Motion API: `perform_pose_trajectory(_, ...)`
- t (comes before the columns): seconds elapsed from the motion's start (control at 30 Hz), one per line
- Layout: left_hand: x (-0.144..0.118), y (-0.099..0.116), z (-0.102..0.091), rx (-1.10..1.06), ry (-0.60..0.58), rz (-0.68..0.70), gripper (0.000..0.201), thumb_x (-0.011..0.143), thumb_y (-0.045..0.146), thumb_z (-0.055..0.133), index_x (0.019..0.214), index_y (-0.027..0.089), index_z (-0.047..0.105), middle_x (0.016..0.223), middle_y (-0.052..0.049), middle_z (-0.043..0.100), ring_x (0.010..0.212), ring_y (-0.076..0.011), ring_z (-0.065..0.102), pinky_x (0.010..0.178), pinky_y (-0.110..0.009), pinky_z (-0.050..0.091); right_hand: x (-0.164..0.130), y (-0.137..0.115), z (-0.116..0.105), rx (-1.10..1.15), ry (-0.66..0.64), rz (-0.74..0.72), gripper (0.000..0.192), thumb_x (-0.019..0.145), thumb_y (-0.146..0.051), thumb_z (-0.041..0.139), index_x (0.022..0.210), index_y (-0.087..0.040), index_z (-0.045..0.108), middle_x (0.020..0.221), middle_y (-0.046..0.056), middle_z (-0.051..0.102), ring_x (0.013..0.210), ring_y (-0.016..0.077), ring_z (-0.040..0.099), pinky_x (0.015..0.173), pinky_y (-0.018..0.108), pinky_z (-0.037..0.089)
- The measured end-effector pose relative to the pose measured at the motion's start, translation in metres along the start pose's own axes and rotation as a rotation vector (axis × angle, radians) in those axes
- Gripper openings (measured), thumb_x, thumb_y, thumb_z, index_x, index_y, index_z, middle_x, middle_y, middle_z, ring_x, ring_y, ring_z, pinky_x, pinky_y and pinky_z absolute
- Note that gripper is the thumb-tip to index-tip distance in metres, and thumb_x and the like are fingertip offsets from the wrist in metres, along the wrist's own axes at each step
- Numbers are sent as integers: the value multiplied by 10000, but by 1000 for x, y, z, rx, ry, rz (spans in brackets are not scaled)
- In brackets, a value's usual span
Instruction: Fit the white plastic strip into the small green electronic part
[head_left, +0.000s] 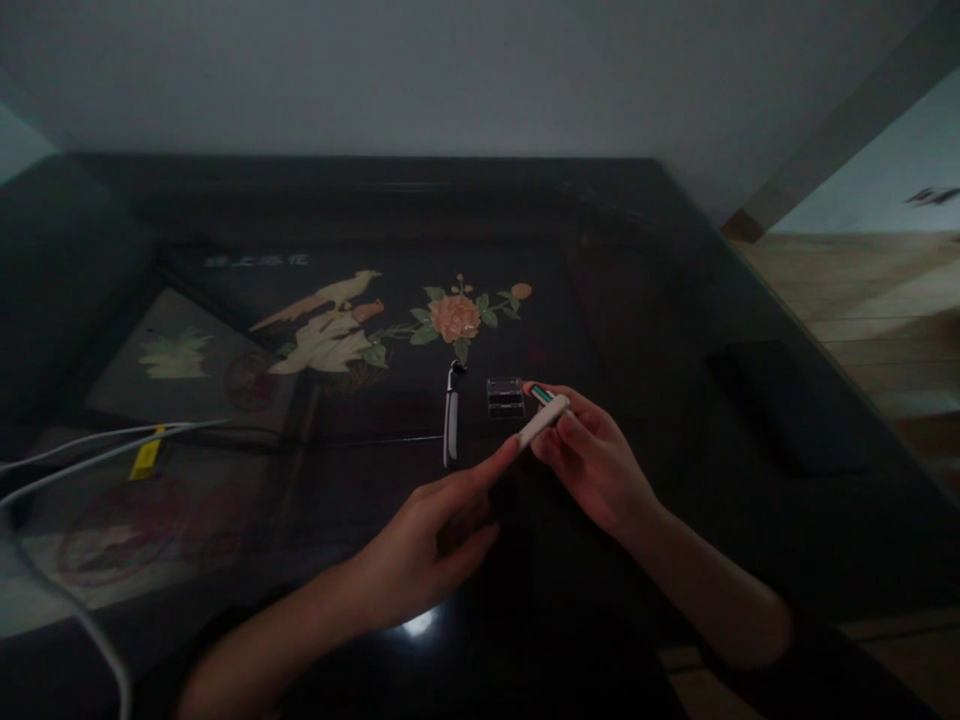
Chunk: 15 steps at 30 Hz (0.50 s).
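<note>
My right hand (592,450) is closed round a slim white stick-shaped object (546,420) with a rounded end; its exact kind is not clear in the dim light. A small dark piece with a teal stripe (541,394) shows at the same fingertips. From the lower left, my left hand (442,535) reaches the white object's near end, its index finger against it and the thumb lower down. The other left fingers are curled and partly hidden. Just beyond the hands lies a small clear plastic case (505,397) with compartments. Left of that is a narrow white-and-black handled item (451,415).
The dark glossy table (630,230) bears an inlaid bird-and-flower picture (454,318). White cables (82,440) with a yellow tag (147,455) run in from the left. On the right lies a dark flat object (787,405). A pale wall stands behind.
</note>
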<state>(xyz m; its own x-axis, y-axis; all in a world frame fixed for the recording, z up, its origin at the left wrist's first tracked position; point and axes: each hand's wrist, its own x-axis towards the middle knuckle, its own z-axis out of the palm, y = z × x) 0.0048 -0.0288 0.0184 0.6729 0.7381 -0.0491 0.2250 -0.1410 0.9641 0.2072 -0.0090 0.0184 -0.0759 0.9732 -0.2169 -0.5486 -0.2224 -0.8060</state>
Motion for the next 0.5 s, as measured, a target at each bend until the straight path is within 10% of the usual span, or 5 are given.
perform_pose_trajectory(0.5, 6, -5, -1, 91, 174, -90, 699, 875, 119, 474, 1539, 265, 309, 773, 41, 459, 604, -98, 375, 553, -189, 380, 0, 3, -2, 34, -88, -42, 325, 730, -382, 827, 960, -192, 698, 556, -64, 492, 506, 79, 336, 493, 256, 228)
